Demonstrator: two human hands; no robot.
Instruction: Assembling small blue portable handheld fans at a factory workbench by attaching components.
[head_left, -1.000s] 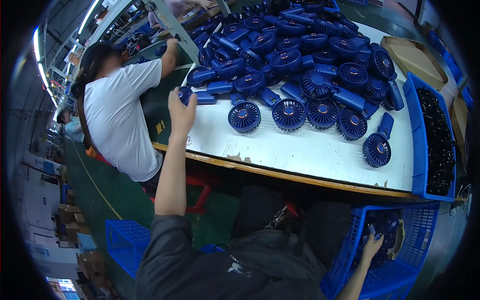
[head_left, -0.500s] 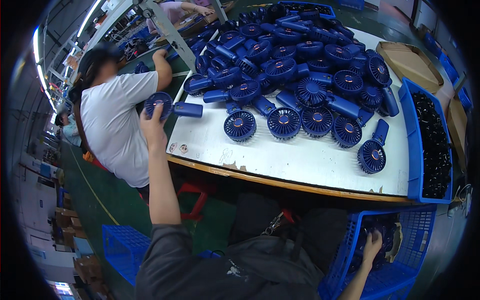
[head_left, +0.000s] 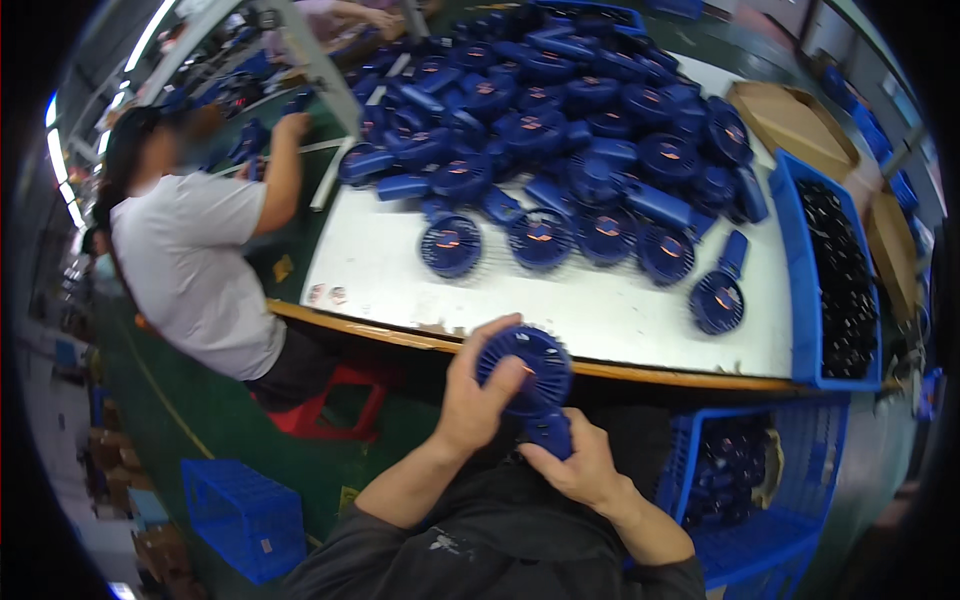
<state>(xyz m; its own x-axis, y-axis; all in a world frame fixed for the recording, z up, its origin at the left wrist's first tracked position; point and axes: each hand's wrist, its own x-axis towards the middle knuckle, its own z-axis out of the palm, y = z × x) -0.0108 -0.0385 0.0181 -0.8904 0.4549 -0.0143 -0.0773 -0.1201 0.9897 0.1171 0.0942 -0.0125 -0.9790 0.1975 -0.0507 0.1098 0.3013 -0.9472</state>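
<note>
A dark blue handheld fan (head_left: 545,370) is held in front of my body, just off the table's near edge. My left hand (head_left: 468,402) is closed round its round caged head, thumb across the grille. My right hand (head_left: 590,465) grips the short handle below; whether a small part also sits in those fingers is hidden. Beyond them, a big heap of similar blue fans (head_left: 535,128) covers the back of the white table (head_left: 380,270). Along the heap's near side several fans lie with grilles up, among them one fan (head_left: 450,246) at the left and a separate fan (head_left: 717,302) at the right.
A blue bin (head_left: 800,270) of small black parts stands at the table's right end, beside an open cardboard box (head_left: 795,125). Lower right, a blue crate (head_left: 765,545) holds dark parts. A co-worker (head_left: 195,260) sits at the left near a red stool (head_left: 335,405); another blue crate (head_left: 245,525) is on the floor.
My left hand has brought the fan from the co-worker's side to in front of me. My right hand has left the lower-right crate and taken the fan's handle. The view has shifted slightly.
</note>
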